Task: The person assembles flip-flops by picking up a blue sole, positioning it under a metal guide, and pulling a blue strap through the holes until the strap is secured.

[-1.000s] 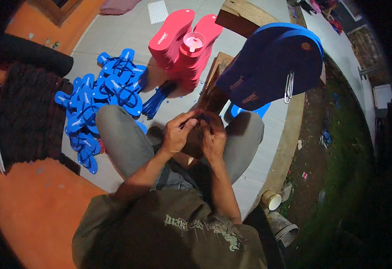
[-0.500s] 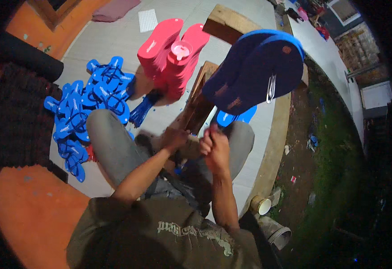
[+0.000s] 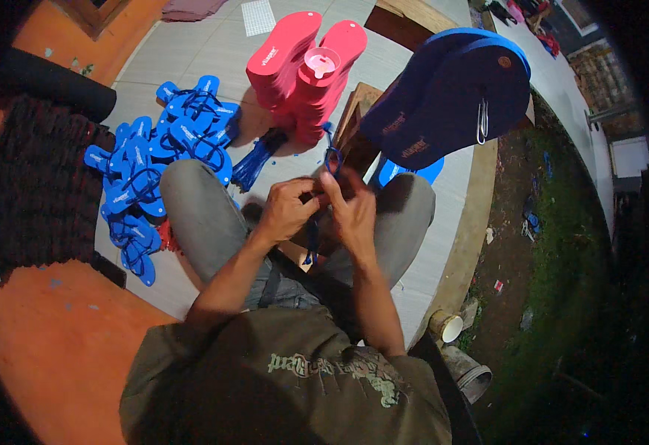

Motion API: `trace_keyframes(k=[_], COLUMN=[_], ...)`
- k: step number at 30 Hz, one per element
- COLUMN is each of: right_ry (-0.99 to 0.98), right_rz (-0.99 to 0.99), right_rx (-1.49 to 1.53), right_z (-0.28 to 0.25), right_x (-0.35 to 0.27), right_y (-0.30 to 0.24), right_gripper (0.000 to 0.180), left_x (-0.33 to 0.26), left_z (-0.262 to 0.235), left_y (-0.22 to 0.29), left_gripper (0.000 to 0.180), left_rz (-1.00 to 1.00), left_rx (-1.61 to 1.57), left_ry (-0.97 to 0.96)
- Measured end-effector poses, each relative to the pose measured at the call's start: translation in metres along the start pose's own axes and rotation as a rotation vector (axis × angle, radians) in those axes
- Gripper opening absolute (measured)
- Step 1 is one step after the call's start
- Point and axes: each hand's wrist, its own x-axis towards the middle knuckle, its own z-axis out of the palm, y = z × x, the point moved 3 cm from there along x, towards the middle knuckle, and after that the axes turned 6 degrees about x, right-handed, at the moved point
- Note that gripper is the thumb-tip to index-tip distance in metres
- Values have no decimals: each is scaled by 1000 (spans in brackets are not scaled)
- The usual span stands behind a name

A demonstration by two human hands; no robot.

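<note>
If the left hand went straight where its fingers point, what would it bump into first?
The left hand would probably meet the right hand first, though their depths are hard to compare.

Blue cord (image 3: 327, 127), blue sandals (image 3: 122, 194), pink soles (image 3: 291, 96), grey trousers (image 3: 204, 222), dark olive shirt (image 3: 257, 393) with pale print (image 3: 373, 377), orange wall (image 3: 51, 35), pale grey lined floor (image 3: 209, 46).

Far left of the left hand (image 3: 287, 211): black roll (image 3: 61, 83), dark ragged-edged stack (image 3: 38, 185). Well ahead of it: mauve cloth (image 3: 191, 9), white gridded sheet (image 3: 258, 18). Right and back of the right hand (image 3: 352, 213): cream pot (image 3: 436, 322), greyish bucket (image 3: 458, 363). Farther right: grassy strip (image 3: 558, 274), red-and-white scrap (image 3: 499, 285).
</note>
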Motion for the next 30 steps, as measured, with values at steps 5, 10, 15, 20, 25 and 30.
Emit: trace_keyframes(k=[5,10,15,20,25,30], right_ry=[206,-68,-152,-180,-188,-202], right_rz=[-194,88,265,250,351,337], right_rx=[125,465,1008,1316,1426,1447], right_z=[-19,-41,-34,-22,-21,-18], right_x=[-20,-21,-19,-22,-21,-24], right_y=[-3,0,37,46,54,51], right_gripper=[19,26,35,30,27,26], left_x=[8,15,10,7,8,7], left_z=[-10,-24,12,20,19,21], left_y=[26,25,24,27,30,26], left_gripper=[19,28,33,30,28,27], left_rz=[197,-244,-337,-252,-250,-256], left_rx=[15,-434,-903,-822,-668,-690], left_ry=[-144,-448,-511,-407,-366,-343])
